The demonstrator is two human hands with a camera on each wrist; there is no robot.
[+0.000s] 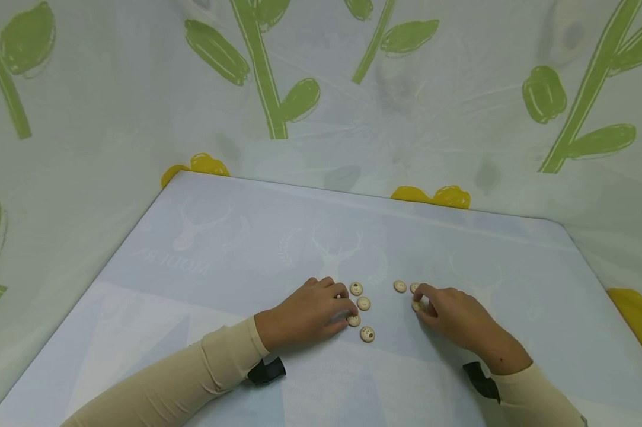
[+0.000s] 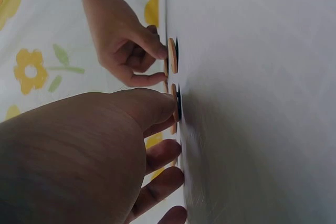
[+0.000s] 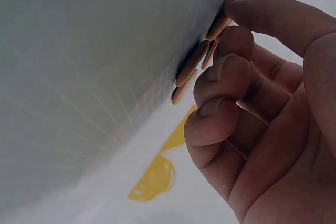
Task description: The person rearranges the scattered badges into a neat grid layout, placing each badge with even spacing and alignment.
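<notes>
Small round wooden discs with dark printed marks lie flat on the table. My left hand pinches one wooden disc at its edge between thumb and index finger; in the left wrist view this disc lies against the tabletop. The other left fingers are spread and bent toward the table, partly covering another disc. On the right, my right hand has thumb and index finger on the edges of a disc, also in the right wrist view. Its remaining fingers curl inward, touching none visibly.
Beside the left hand lie more discs, an upper one, a middle one and a lower one. Another disc is left of the right hand. The pale table meets a fabric wall with leaf prints behind.
</notes>
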